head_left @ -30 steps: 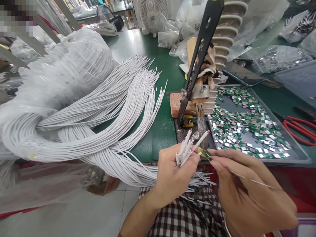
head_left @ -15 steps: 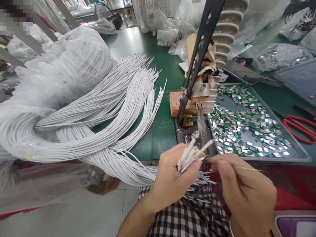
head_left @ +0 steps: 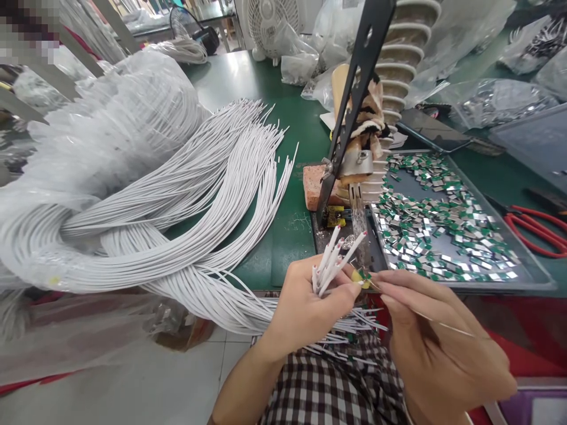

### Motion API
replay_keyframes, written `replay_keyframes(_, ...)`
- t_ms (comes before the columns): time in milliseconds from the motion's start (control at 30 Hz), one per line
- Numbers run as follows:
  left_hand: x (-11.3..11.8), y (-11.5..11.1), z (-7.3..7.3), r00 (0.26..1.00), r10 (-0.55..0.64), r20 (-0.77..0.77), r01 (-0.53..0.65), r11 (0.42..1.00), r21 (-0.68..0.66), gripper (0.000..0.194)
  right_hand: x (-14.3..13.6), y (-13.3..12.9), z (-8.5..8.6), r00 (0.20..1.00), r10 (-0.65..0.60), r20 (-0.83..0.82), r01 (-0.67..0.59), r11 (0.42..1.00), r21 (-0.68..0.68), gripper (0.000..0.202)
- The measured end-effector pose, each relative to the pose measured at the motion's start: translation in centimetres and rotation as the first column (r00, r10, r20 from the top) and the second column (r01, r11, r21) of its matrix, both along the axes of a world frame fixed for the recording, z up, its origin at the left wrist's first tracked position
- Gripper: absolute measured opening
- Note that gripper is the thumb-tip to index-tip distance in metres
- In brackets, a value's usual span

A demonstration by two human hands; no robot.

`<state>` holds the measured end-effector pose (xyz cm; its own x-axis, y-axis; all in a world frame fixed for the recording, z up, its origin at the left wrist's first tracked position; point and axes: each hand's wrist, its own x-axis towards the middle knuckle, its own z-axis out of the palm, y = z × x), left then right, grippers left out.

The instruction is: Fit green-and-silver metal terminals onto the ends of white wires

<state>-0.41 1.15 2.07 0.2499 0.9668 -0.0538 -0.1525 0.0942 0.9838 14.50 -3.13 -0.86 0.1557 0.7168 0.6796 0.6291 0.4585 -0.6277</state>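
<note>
My left hand (head_left: pixel 305 310) is closed around a small bunch of white cables (head_left: pixel 330 265), whose reddish tips point up. Just right of its thumb is a small green and yellow piece (head_left: pixel 363 277). The fingertips of my right hand (head_left: pixel 443 336) pinch together at that piece, with a thin wire (head_left: pixel 443 324) trailing across the fingers. Whether the fingers also grip the green piece is too small to tell. More white cable ends (head_left: pixel 363 321) lie over the checkered cloth below my hands.
Long white cable bundles (head_left: pixel 208 248) cover the left side. Ahead stand a black metal bracket (head_left: pixel 354 100), a ribbed hose (head_left: pixel 405 59) and a brick (head_left: pixel 313 186). A tray (head_left: pixel 538 274) of small green boards and red-handled pliers (head_left: pixel 535 227) are at the right.
The bunch in my left hand has tilted more upright and shifted slightly left. My right hand has turned a little, its fingertips now touching the green and yellow piece, which shows more clearly.
</note>
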Motion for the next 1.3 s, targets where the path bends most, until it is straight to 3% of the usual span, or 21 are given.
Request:
replay_keyframes(233,-0.1,0.5,0.2,0.997,-0.002,0.074,0.004,1.000,-0.023,0.024,0.0,0.7,0.8,0.996,0.015,0.086,-0.022,0.996,0.082,0.041)
replay_keyframes(500,-0.2,0.3,-0.6,0.990,-0.030,0.136,0.038,0.998,-0.059,0.026,0.0,0.3,0.3,0.996,0.094,0.014,-0.094,0.995,0.026,0.036)
replay_keyframes(733,-0.1,-0.5,-0.5,1.000,-0.015,-0.007,0.015,1.000,-0.018,0.023,-0.1,0.1,-0.3,0.996,0.034,-0.086,-0.043,0.994,-0.103,0.033)
replay_keyframes(900,-0.6,-1.3,-1.3,0.982,-0.108,-0.153,0.118,0.992,0.053,0.020,-0.3,0.0,-0.1,0.973,0.045,-0.227,-0.088,0.979,-0.184,0.024)
replay_keyframes(1100,-2.2,-2.4,-2.8,0.998,0.063,0.009,-0.063,0.998,0.015,0.031,1.0,-0.8,1.0,0.944,0.156,-0.292,-0.220,0.955,-0.201,0.021)
replay_keyframes(1200,-2.3,-2.9,-2.9,0.993,-0.103,-0.056,0.110,0.984,0.143,0.032,1.8,-1.3,1.9,0.955,0.232,-0.187,-0.276,0.924,-0.266,0.015)
replay_keyframes(1300,-1.9,-3.1,-2.8,0.952,-0.256,-0.169,0.292,0.925,0.243,0.030,2.1,-1.4,2.7,0.967,0.235,-0.096,-0.253,0.925,-0.284,0.022)
